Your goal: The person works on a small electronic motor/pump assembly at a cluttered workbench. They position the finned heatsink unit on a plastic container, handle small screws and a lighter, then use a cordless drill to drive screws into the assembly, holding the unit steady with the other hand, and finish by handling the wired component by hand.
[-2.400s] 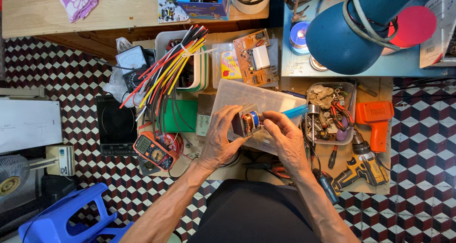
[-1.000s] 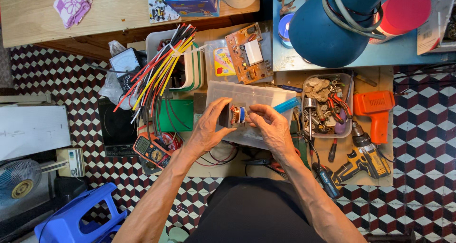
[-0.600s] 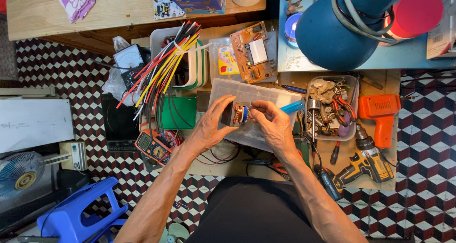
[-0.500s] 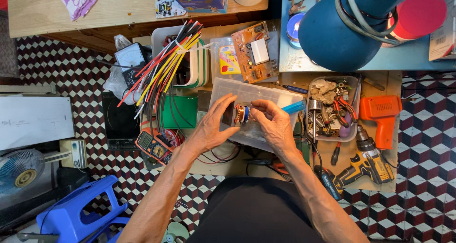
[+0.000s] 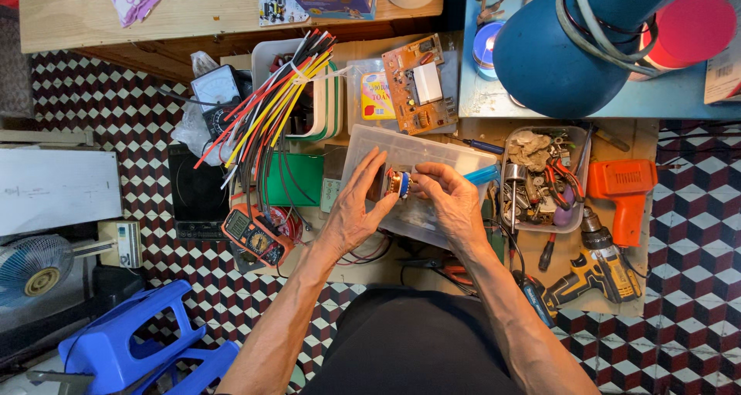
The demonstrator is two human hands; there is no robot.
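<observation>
Left hand (image 5: 356,214) and right hand (image 5: 450,202) both pinch a small wound coil (image 5: 398,183) of copper and blue, held between the fingertips just above a clear plastic box (image 5: 432,152). Orange circuit board (image 5: 417,82) lies beyond it; parts tray (image 5: 580,144) and orange multimeter (image 5: 251,235) sit to either side

clear plastic box (image 5: 417,160) glossy | wooden shelf (image 5: 216,13) matt | blue lamp shade (image 5: 556,48) smooth
</observation>
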